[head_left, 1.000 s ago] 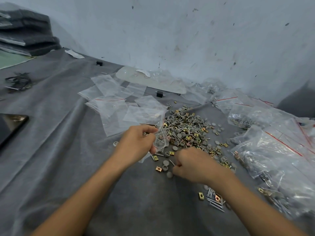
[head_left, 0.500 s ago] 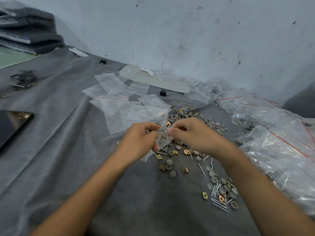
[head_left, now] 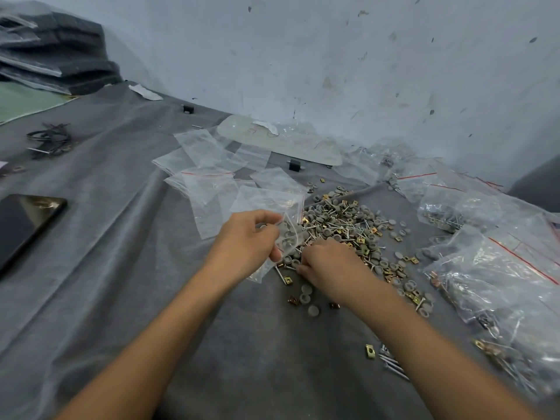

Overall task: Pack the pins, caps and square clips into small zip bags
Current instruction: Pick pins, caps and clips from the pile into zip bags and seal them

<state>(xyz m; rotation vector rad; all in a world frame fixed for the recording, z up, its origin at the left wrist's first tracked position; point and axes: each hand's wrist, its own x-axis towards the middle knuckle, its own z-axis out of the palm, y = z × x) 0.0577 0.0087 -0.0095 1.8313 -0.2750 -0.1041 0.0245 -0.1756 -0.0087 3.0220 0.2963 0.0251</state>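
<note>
**While one bag is held, parts are sought in the heap**

Since a bag is already in hand and partly loaded, the filling step is judged to be under way. A small zip bag is pinched near its top by the curled fingers and thumb of the left hand and held just above the grey cloth. Grey round pieces and thin metal shafts can be made out through the plastic.

The right hand is set knuckles-up on the near edge of the loose heap, just beside the bag. Its fingers are curled down among the parts. Whether anything is clamped between them cannot be told, as the tips are hidden beneath the hand.

Stray caps, square clips and pins are strewn on the cloth nearer the viewer. Empty bags are spread behind the left hand, and filled bags are piled at the right. A phone is left well apart at the left edge.

For the next move, a fine pinch on a single small piece is called for, followed by a short carry to the bag. The bag's mouth would need to be spread by the left hand, and any pin turned end-on so that the film is not snagged. Sealing is not yet due.
</note>
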